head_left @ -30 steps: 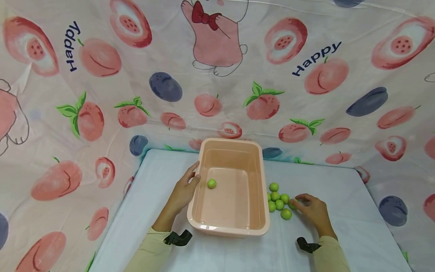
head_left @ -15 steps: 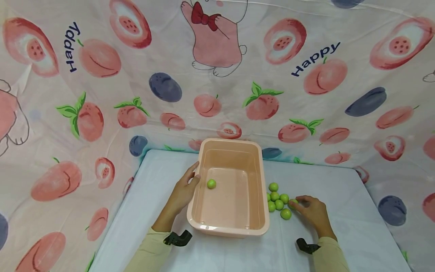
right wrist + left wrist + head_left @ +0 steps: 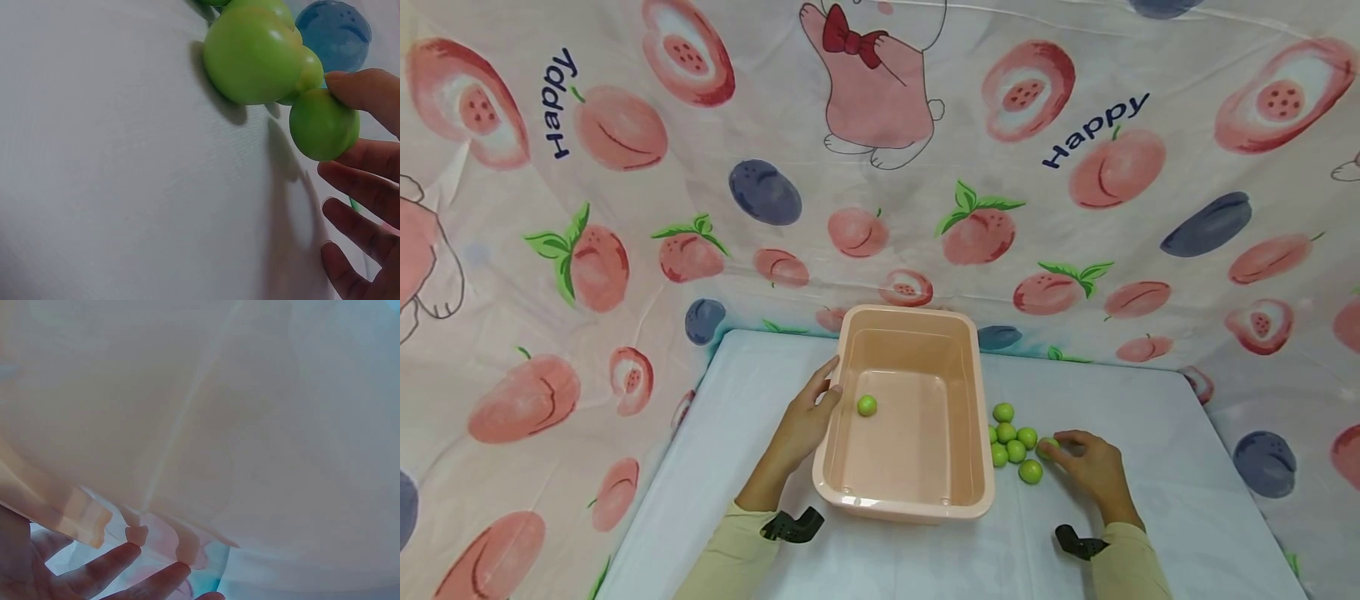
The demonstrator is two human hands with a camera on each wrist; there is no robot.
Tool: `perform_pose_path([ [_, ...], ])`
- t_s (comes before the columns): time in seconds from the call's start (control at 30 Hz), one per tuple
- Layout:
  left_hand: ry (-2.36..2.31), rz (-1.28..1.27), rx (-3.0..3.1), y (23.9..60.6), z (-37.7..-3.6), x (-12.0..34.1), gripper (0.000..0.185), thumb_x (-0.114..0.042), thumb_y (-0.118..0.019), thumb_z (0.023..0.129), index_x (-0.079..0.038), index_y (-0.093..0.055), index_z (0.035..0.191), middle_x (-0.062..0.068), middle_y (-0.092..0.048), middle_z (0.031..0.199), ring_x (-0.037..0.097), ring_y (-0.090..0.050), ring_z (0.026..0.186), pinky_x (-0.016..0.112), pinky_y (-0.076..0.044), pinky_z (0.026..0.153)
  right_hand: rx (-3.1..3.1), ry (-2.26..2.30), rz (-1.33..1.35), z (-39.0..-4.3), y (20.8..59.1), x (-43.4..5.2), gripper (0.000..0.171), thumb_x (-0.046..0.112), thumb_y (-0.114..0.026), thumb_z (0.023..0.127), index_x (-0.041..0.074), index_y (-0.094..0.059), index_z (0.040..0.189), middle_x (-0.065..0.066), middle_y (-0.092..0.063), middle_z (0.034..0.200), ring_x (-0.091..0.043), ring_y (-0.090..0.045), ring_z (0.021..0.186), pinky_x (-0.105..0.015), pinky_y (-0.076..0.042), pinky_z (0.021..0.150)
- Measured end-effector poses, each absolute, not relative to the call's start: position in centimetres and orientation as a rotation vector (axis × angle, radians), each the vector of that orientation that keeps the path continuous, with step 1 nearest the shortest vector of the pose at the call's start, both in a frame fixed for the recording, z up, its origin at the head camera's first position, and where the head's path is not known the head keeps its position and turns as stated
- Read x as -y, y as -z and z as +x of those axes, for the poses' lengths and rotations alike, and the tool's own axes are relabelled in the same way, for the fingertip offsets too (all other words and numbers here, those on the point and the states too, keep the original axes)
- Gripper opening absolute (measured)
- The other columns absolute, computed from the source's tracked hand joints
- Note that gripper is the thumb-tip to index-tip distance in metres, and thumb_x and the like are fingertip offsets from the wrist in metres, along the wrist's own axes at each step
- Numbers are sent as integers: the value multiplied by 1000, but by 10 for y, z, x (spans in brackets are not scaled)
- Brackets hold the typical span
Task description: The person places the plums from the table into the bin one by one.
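Observation:
My left hand (image 3: 802,422) holds the left rim of a peach-coloured plastic basin (image 3: 912,510). In the left wrist view its fingertips touch the basin's outer wall (image 3: 187,425) below the rim. One small round green fruit (image 3: 867,406) lies inside the basin. To the basin's right, my right hand (image 3: 1090,468) pinches another green fruit (image 3: 322,125) between thumb and forefinger, the other fingers spread loosely. Several more green fruits (image 3: 1016,451) sit bunched on the white table, just left of that hand; the basin's edge partly hides one.
The white-covered table (image 3: 1075,567) ends at the back against a hanging cloth (image 3: 917,192) printed with fruits and a rabbit. Dark wrist mounts (image 3: 793,526) stick out from both sleeves. The basin stands near the table's back edge.

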State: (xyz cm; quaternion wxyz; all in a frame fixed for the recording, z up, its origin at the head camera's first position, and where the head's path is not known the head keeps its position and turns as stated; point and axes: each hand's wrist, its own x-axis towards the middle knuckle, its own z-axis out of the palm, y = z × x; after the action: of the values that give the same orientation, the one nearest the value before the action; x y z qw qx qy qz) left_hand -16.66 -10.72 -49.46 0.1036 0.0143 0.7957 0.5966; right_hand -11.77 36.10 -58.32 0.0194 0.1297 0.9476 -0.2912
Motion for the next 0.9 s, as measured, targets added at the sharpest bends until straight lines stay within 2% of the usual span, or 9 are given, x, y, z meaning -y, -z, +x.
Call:
perform_pose_path([
  [0.3,-1752,39,-2357,494,-166,107,50,-44,-45,107,-48,-34,155,14,-49,151,42,-65,120,47,-60,89,-2898,972,453,-119,570,-358,75,68,-68,86,4,-70,125,-26,-64,133,-48,-54,128,-64,-44,104],
  [0.6,-1736,44,-2371,494,-166,107,49,-46,-45,107,-51,-34,154,13,-50,152,35,-66,119,48,-59,93,-2956,1145,376,-131,548,-354,68,64,-69,89,9,-70,128,-20,-67,131,-39,-59,124,-55,-54,97],
  [0.67,-1736,46,-2372,494,-166,107,49,-46,-45,107,-51,-34,154,12,-50,152,35,-66,120,48,-59,93,-2989,1162,345,-135,541,-352,64,62,-69,89,10,-72,126,-17,-69,128,-35,-60,123,-47,-57,95],
  [0.77,-1736,43,-2369,494,-166,107,49,-46,-45,107,-51,-34,154,12,-50,152,36,-66,120,49,-59,93,-3017,1193,313,-141,530,-349,58,59,-71,90,12,-74,123,-12,-72,126,-26,-60,121,-25,-56,88],
  [0.83,-1732,43,-2375,494,-166,107,49,-45,-45,107,-50,-34,154,13,-49,152,36,-66,120,49,-59,94,-3026,1209,297,-145,522,-347,55,58,-71,90,14,-75,121,-9,-72,125,-13,-58,118,-14,-51,83],
  [0.9,-1725,37,-2379,494,-166,107,49,-46,-46,107,-51,-34,154,13,-49,153,35,-66,120,49,-58,94,-3032,1232,278,-149,515,-345,52,58,-71,90,15,-75,120,-7,-72,125,1,-54,114,-9,-47,81],
])
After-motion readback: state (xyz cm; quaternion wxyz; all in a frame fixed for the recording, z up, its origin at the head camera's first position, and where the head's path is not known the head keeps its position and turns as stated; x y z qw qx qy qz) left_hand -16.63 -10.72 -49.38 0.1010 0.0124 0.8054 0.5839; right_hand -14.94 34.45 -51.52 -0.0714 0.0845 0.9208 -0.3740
